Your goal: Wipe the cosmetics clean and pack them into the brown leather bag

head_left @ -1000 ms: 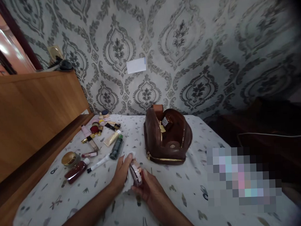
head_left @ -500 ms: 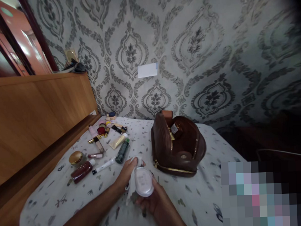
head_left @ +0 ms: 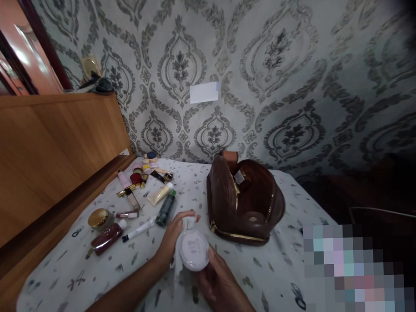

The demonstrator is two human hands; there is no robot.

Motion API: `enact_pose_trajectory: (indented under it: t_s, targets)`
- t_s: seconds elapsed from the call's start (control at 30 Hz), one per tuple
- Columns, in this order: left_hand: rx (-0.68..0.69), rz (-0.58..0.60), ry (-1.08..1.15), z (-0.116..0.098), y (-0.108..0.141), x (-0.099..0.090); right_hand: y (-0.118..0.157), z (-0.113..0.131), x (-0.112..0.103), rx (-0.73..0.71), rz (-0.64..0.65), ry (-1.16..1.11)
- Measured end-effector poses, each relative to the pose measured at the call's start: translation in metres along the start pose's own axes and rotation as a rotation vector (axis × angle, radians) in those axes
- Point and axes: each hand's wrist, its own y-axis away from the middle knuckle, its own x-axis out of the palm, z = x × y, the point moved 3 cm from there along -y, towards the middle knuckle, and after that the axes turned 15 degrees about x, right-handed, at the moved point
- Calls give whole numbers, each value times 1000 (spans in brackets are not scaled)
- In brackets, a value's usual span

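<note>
One case (head_left: pixel 194 250) turned, right hand (head_left: pixel 219 277) pinching it, left hand (head_left: pixel 170 239) seemingly clutching one cloth (head_left: pixel 189 223).

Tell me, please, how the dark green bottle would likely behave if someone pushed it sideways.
The dark green bottle lies on its side and looks rounded, so it would probably roll across the patterned cloth. Its straight outline suggests a fairly stiff body. It might be hard to judge for weight, as its contents cannot be seen.
</note>
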Motion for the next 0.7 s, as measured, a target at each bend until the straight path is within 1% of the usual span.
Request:
enact_pose_trajectory:
  t_s: [0.1, 0.17, 0.2, 0.23, 0.3, 0.4, 0.47, 0.5, 0.57, 0.7]
  targets:
    - [-39, 29, 4, -1, -3, 1, 7, 4, 8, -5, 9, 2]
    - [-83, 21, 25, 1, -1, 1, 9, 6, 11, -5, 32, -19]
    - [-82, 18, 36, 2, 1, 1, 9, 7, 12, -5, 43, -33]
    - [-57, 24, 43, 2, 4, 1, 9, 8, 12, -11, 55, -47]
    - [49, 64, 23, -1, 8, 2, 8, 10, 12, -40, 74, -55]
    - [229, 153, -135, -11, 12, 3, 7, 12, 11, -99, 86, -16]
    - [288, 169, -251, -16, 13, 4, 7, 12, 10, -108, 85, 42]
    - [289, 165, -285, -18, 12, 5, 6, 11, 10, -107, 82, 72]
    - [225, 136, -284, -16, 9, 4, 5, 10, 8, -101, 70, 122]
    - [22, -3, -107, -4, 6, 0, 3, 7, 4, -79, 45, 158]
